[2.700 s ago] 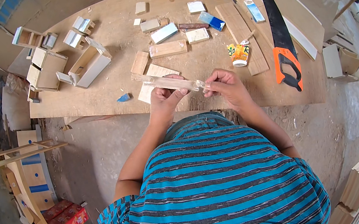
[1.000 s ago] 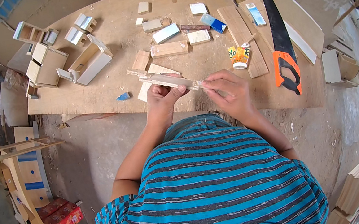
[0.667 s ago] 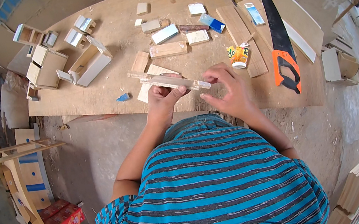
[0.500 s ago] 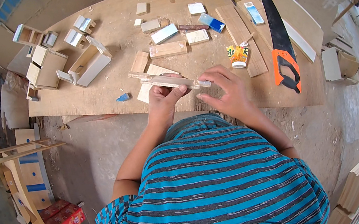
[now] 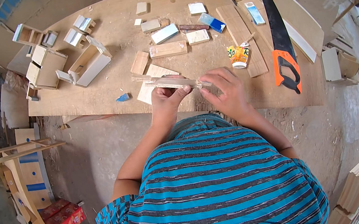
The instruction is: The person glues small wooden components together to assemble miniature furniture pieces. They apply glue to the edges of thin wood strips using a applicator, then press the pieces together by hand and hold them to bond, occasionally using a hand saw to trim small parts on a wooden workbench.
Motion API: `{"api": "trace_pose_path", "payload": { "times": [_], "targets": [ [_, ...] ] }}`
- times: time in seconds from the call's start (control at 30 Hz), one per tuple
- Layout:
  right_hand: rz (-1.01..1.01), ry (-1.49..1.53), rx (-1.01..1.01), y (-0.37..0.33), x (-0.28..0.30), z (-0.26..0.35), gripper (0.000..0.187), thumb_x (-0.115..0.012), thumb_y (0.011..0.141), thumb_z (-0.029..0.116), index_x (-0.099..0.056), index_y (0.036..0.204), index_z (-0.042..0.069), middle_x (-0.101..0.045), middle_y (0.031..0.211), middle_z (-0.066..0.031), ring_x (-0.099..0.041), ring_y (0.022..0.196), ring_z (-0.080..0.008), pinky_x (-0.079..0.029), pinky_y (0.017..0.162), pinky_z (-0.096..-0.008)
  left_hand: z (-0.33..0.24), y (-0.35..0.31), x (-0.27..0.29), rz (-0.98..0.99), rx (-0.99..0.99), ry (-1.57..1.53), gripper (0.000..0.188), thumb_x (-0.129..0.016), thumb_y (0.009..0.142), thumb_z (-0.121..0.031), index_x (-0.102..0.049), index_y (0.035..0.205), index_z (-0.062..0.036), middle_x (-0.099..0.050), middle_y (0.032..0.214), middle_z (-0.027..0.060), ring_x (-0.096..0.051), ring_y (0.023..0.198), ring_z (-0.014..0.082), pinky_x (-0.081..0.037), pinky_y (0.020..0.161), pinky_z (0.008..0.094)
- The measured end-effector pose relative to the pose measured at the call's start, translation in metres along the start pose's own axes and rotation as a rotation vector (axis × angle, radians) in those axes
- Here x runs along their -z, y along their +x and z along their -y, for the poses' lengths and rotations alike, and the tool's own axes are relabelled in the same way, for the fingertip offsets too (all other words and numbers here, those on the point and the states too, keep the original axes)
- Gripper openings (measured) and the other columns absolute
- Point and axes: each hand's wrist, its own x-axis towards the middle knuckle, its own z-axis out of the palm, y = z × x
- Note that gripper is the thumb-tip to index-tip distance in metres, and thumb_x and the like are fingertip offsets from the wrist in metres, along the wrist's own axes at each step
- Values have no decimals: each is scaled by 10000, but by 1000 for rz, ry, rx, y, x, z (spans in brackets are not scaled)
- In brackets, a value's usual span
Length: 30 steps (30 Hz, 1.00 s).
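A thin strip-like wooden piece (image 5: 173,82) with a pale, rough edge lies across my hands over the table's near edge. My left hand (image 5: 167,99) grips it near the middle, thumb on the near side and fingers behind. At its right end my right hand (image 5: 225,89) pinches it between thumb and forefinger. Whatever small part sits under those fingertips is mostly hidden. Just beyond the piece, flat light wood offcuts (image 5: 147,91) lie on the table, and a blue scrap (image 5: 123,97) rests left of my left hand.
The wooden table (image 5: 104,95) carries several small blocks (image 5: 168,49), a yellow packet (image 5: 239,56) and long boards (image 5: 236,30). A handsaw (image 5: 281,46) with an orange handle lies at the right. Small wooden box-like assemblies (image 5: 89,63) stand at the left. A red carton (image 5: 64,218) is at lower left.
My right thumb and forefinger have closed on the piece's right end. The piece has turned slightly and shifted a little in my left hand.
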Motion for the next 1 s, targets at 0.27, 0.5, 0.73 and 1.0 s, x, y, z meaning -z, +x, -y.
{"api": "trace_pose_path", "payload": {
  "times": [0.27, 0.5, 0.73, 1.0],
  "targets": [
    [-57, -47, 88, -1, -5, -4, 314, -729, 630, 23, -636, 923, 81, -617, 907, -63, -606, 797, -265, -511, 666, -360, 3, 0, -2, -20, -3, -40, 272, -685, 795, 38, -562, 1038, 30, -648, 927, 94, -639, 853, 157, -547, 794, 285],
    [-12, -32, -36, 0, -1, 5, 466, -762, 586, 80, -621, 1029, 99, -577, 1021, -82, -567, 920, -299, -487, 785, -401, 5, 3, 1, -15, -52, 73, 280, -696, 789, 39, -564, 1035, 27, -646, 923, 74, -624, 844, 132, -535, 764, 260],
    [93, -89, 9, 5, -8, 1, 408, -748, 616, 147, -641, 1007, 106, -570, 1036, -78, -526, 974, -314, -432, 870, -433, 12, 7, 7, -4, -40, 327, 195, -747, 774, -46, -625, 913, 16, -662, 802, 47, -616, 755, 100, -510, 673, 237],
    [168, 249, -291, 5, -24, -18, 197, -733, 693, 168, -689, 864, 82, -613, 956, -103, -584, 942, -288, -464, 813, -378, 14, 13, 15, -17, -49, 434, 195, -728, 813, -140, -654, 916, 9, -668, 787, 41, -595, 691, 86, -493, 631, 236]
  ]
}}
